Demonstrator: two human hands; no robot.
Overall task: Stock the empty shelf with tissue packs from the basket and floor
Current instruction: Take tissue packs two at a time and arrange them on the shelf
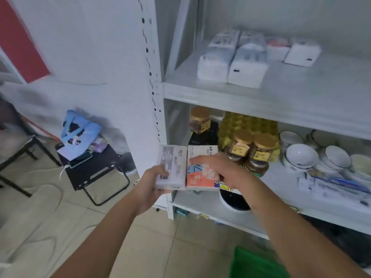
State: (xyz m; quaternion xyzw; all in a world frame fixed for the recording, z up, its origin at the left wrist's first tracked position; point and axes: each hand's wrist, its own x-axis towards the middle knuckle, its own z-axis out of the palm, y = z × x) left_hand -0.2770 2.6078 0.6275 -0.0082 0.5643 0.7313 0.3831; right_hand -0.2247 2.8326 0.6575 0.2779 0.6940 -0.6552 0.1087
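Two tissue packs are held side by side in front of the white shelf unit. My left hand (149,182) grips the white pack (174,160) from below, thumb on its face. My right hand (218,169) lies over the orange-and-blue patterned pack (201,180), fingers spread across its front. Several white tissue packs (248,66) sit in rows on the upper shelf (301,97), at its left and back. A green basket (253,265) shows at the bottom edge, its inside hidden.
The lower shelf (281,189) holds glass jars with gold lids (259,151), white bowls (301,155), a yellow package and papers. A white upright post (152,77) bounds the shelf's left side. A black folding stool (94,167) with a blue bag stands on the tiled floor at left.
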